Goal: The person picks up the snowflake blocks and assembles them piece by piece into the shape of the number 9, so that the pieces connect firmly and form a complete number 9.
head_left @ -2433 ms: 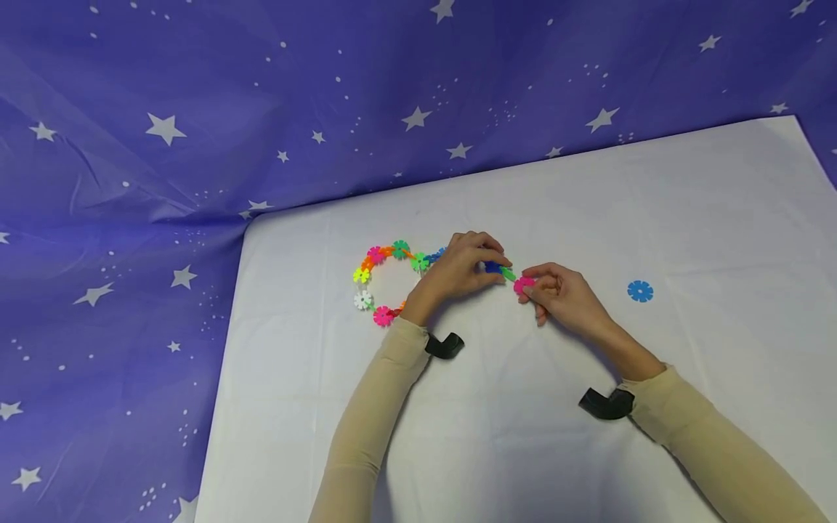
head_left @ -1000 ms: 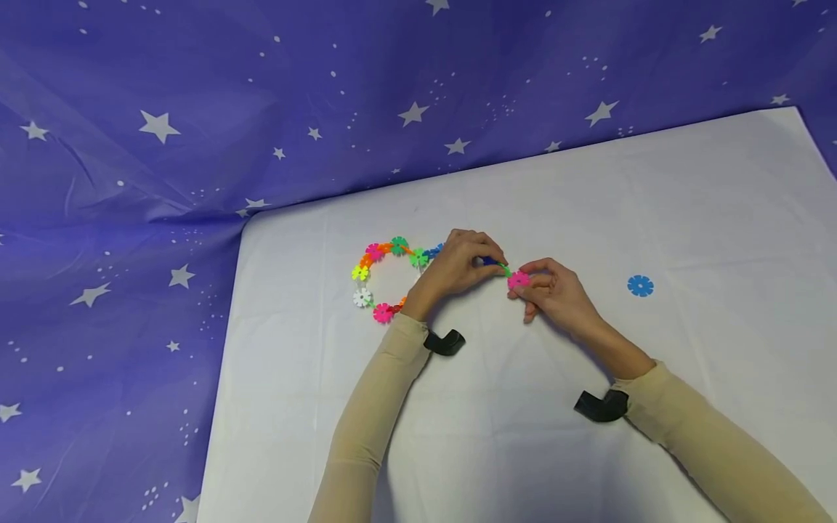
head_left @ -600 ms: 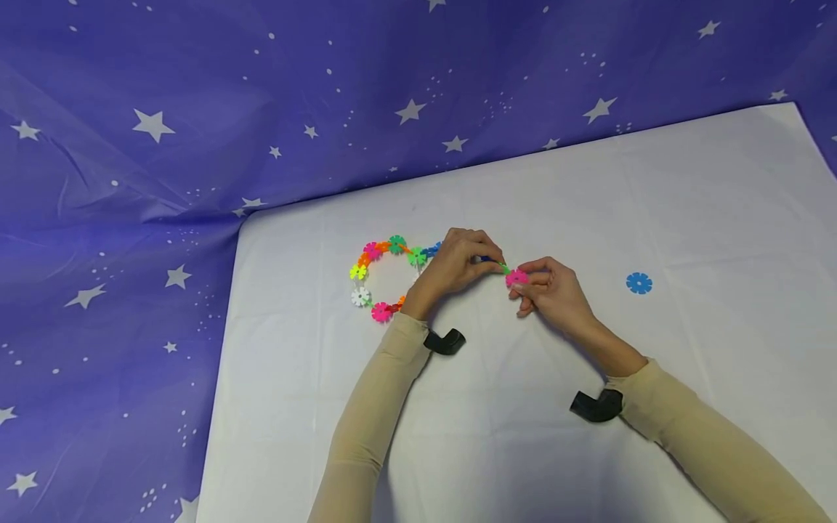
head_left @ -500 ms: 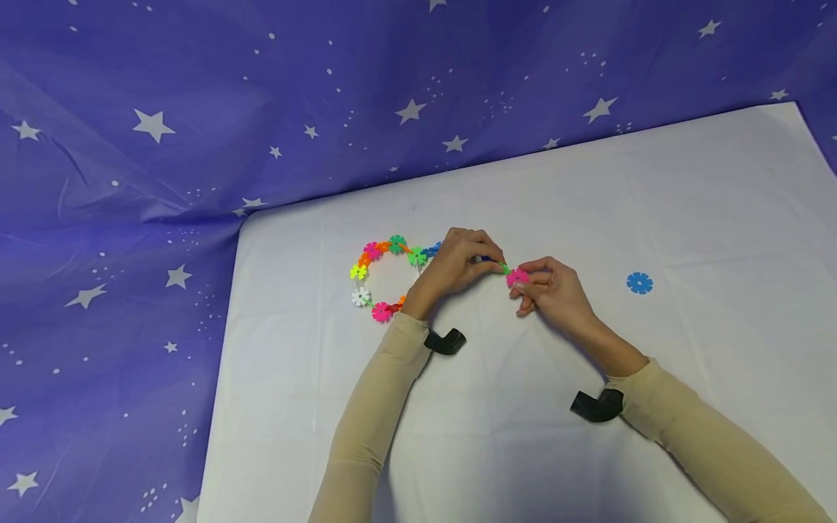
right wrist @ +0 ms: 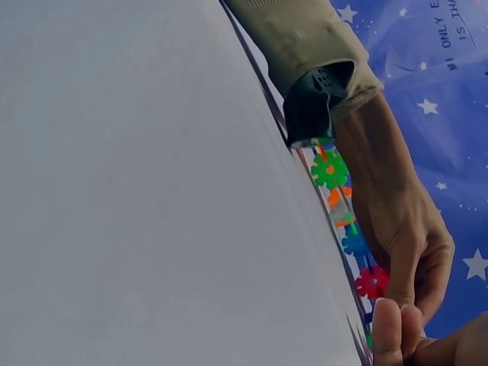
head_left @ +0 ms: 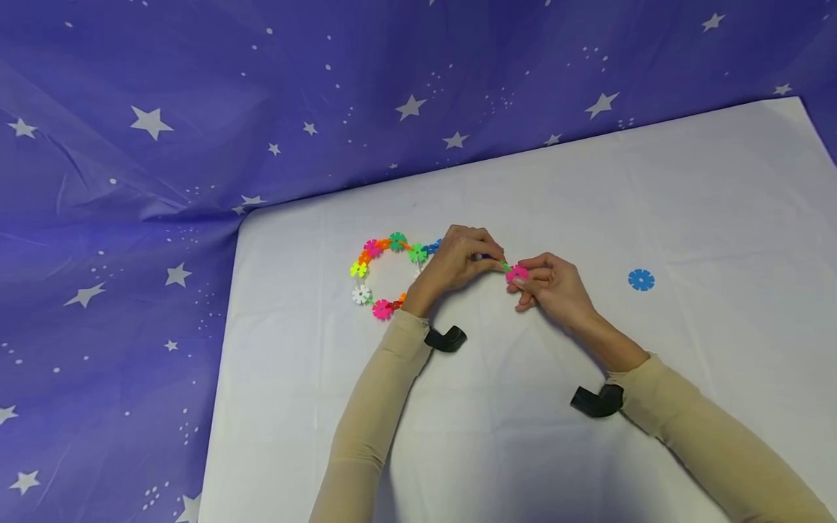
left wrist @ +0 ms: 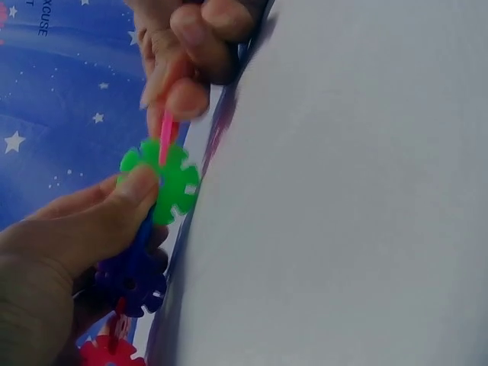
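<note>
My left hand point(head_left: 461, 258) pinches a green slotted snowflake disc point(left wrist: 179, 191) between thumb and fingers. That disc ends a chain in which a dark blue disc point(left wrist: 131, 286) and a red disc point(left wrist: 110, 352) follow behind. My right hand point(head_left: 556, 290) pinches a pink snowflake disc point(head_left: 516, 274). In the left wrist view the pink disc stands edge-on, its edge at the slots of the green one. Left of my left hand the chain curves into a ring of linked discs, among them a white disc point(head_left: 361, 294) and a yellow disc point(head_left: 359, 269). My left hand and forearm hide part of it.
A single blue snowflake disc point(head_left: 641, 280) lies on the white-covered table point(head_left: 510, 436), to the right of my right hand. A purple-blue star-printed curtain point(head_left: 327, 94) hangs behind the table's far edge. Black wrist mounts point(head_left: 598, 401) stick out from both sleeves.
My right hand has moved a little left with the pink disc, closer to my left hand and the green disc. My left hand keeps its hold, and the loose blue disc stays put.
</note>
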A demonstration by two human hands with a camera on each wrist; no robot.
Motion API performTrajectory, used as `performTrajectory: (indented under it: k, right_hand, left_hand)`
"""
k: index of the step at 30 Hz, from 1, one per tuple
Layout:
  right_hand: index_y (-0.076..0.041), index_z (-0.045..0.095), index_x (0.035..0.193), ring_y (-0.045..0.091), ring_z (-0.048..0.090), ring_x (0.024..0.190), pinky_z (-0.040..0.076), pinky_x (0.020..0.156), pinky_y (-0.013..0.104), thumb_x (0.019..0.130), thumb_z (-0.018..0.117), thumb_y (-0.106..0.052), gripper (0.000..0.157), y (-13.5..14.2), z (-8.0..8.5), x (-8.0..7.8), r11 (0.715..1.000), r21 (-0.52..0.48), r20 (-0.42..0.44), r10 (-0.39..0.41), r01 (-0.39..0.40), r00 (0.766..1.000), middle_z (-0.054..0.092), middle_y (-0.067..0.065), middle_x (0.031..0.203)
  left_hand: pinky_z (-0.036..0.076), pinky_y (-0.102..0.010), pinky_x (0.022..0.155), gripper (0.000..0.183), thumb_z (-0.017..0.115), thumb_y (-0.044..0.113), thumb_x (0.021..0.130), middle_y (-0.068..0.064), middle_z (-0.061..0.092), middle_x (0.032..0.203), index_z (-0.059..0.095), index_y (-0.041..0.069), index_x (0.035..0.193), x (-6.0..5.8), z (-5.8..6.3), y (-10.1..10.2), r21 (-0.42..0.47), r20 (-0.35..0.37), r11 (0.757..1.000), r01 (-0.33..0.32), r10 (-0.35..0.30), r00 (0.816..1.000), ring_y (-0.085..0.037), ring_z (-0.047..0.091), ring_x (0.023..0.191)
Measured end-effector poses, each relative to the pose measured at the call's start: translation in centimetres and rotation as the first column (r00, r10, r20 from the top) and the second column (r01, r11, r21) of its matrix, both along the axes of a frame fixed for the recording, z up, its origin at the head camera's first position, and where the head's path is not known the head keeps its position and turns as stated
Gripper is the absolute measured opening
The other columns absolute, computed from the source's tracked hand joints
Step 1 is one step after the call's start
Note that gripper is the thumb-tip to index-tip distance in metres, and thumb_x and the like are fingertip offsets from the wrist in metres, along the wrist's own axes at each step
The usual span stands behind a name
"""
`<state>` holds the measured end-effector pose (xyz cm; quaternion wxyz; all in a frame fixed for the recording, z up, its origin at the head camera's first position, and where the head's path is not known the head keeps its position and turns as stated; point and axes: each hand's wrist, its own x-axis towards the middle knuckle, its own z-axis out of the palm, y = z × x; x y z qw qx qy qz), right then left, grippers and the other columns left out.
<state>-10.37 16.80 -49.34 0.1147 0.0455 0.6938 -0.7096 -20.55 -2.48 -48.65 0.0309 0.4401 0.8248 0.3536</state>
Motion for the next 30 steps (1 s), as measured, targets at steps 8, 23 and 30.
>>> performTrajectory:
  k: [8,23,30]
  right_hand:
    - [0.007,0.045,0.119,0.017,0.063,0.049,0.057,0.055,0.034,0.093,0.064,-0.002,0.033,-0.1,0.3,-0.2,0.995,0.099,-0.016,0.033,-0.031,0.999,0.072,0.02,0.085]
    - [0.007,0.06,0.112,0.006,0.045,0.058,0.036,0.05,0.02,0.076,0.073,0.016,0.039,8.2,0.7,-0.8,0.93,0.362,-0.5,0.138,0.062,0.855,0.059,0.006,0.084]
    - [0.004,0.062,0.111,0.008,0.044,0.067,0.035,0.057,0.02,0.074,0.077,0.012,0.04,16.5,1.0,-0.8,0.865,0.498,-0.366,0.14,0.066,0.92,0.058,0.001,0.084]
  left_hand:
    - [0.035,-0.034,0.101,0.009,0.076,0.023,0.085,0.005,0.073,0.097,0.08,0.017,0.091,0.1,0.6,0.0,-0.05,-0.002,0.999,-0.006,0.006,1.0,-0.009,0.063,0.094]
    - [0.03,-0.034,0.107,0.013,0.073,0.028,0.089,0.006,0.071,0.104,0.077,0.019,0.096,0.5,0.6,-0.1,-0.154,0.014,0.988,-0.012,0.015,1.0,-0.012,0.059,0.105]
    - [0.029,-0.036,0.106,0.017,0.072,0.03,0.089,0.007,0.07,0.105,0.076,0.02,0.102,0.6,0.9,0.1,-0.192,0.0,0.981,0.006,-0.006,1.0,-0.011,0.058,0.106]
